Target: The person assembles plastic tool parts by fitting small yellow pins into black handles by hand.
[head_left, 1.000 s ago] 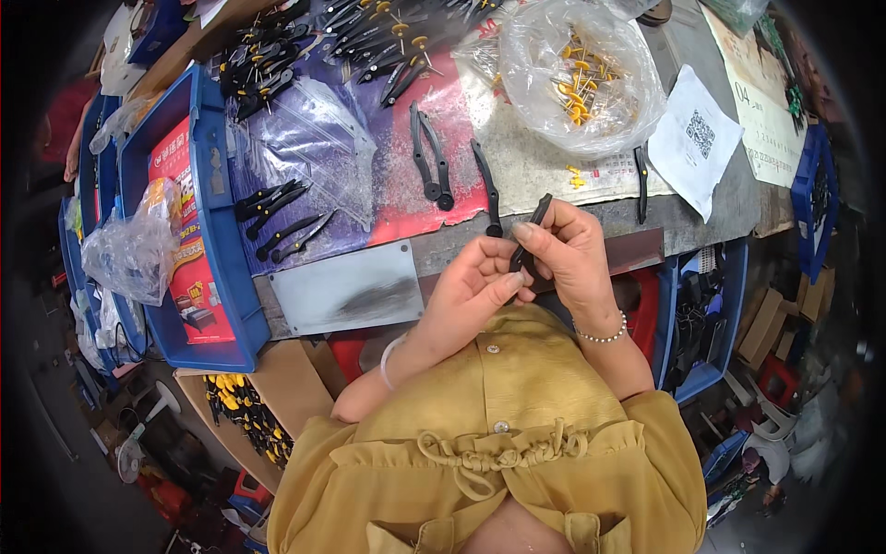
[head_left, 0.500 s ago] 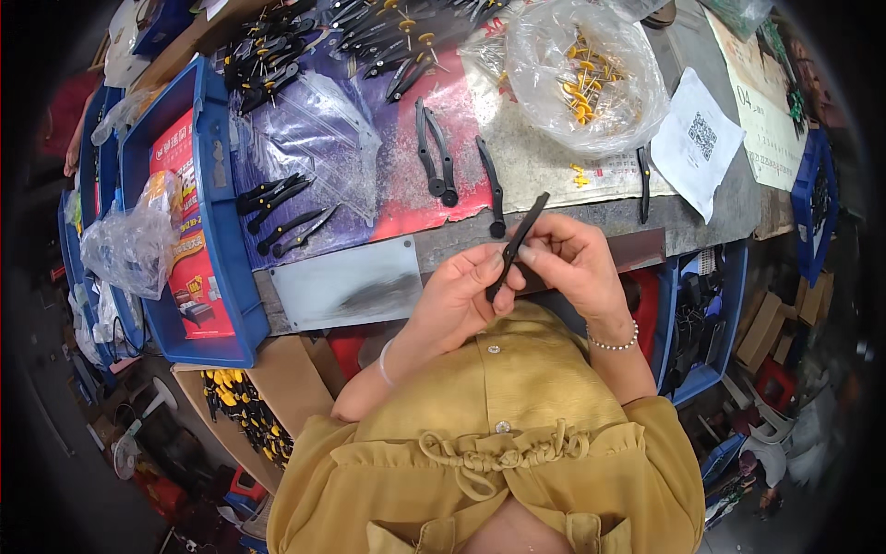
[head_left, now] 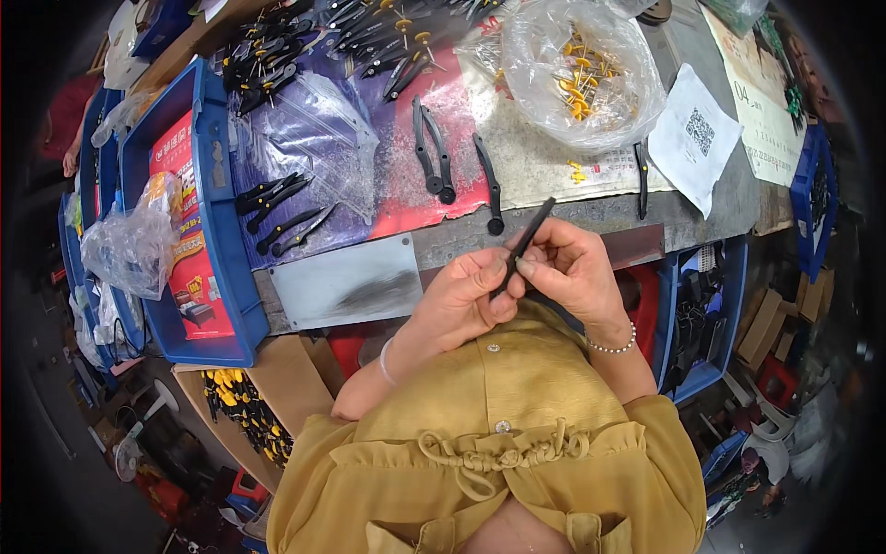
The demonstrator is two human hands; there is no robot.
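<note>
Both hands meet in front of my body at the near edge of the bench. They hold a slim black bar-shaped part (head_left: pixel 534 224), tilted with its top end up to the right. My left hand (head_left: pixel 472 291) pinches its lower end, its fingers curled underneath. Higher up, my right hand (head_left: pixel 570 270) grips the part between thumb and fingers. Just beyond them lies a similar black curved part (head_left: pixel 488 185) with a round end. A pair of such black parts (head_left: pixel 436 152) rests farther left, and another black part (head_left: pixel 642 180) lies to the right.
A clear plastic bag (head_left: pixel 591 129) holds yellow-headed metal pins. Piles of black parts with yellow pins (head_left: pixel 268 69) cover the back left. A blue bin (head_left: pixel 214 166) stands left, a cardboard box (head_left: pixel 293 369) below it. Another blue bin (head_left: pixel 734 305) sits low at right.
The black bar in my hands has turned slightly, now showing a narrower side. My hands have barely moved and keep hold of it.
</note>
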